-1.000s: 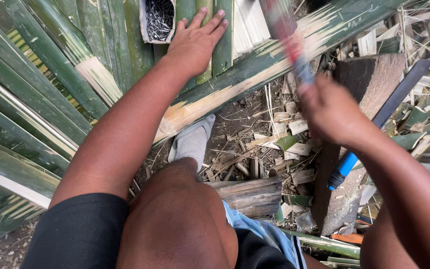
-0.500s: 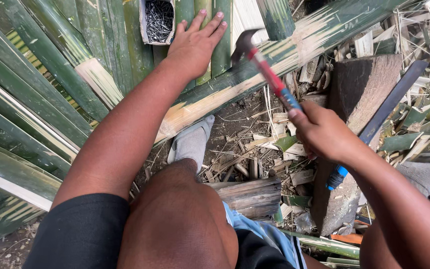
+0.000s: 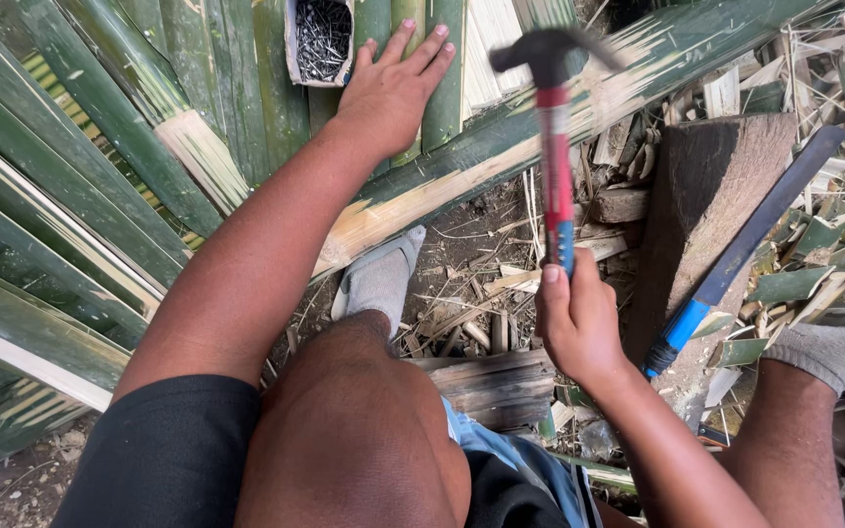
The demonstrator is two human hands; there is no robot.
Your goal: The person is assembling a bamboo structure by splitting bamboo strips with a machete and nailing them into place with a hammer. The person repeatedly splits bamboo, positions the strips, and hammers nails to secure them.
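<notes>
My left hand [image 3: 393,90] lies flat with fingers spread on green split bamboo slats [image 3: 198,147], just right of a small box of nails [image 3: 321,39]. My right hand [image 3: 576,318] grips the red and blue handle of a claw hammer [image 3: 552,117]. The hammer's dark head is down near a long diagonal bamboo slat [image 3: 501,147], to the right of my left hand's fingers. Whether a nail sits under the head is not visible.
A machete with a blue handle [image 3: 735,259] leans on a dark wooden block [image 3: 706,196] at right. Bamboo chips and scraps [image 3: 814,264] litter the ground. My grey-socked feet [image 3: 380,279] rest on a short plank [image 3: 496,381] and among the scraps.
The hammer was raised and blurred near the top a second ago. It has swung down, and its head is now low over the diagonal slat. My left hand stays put.
</notes>
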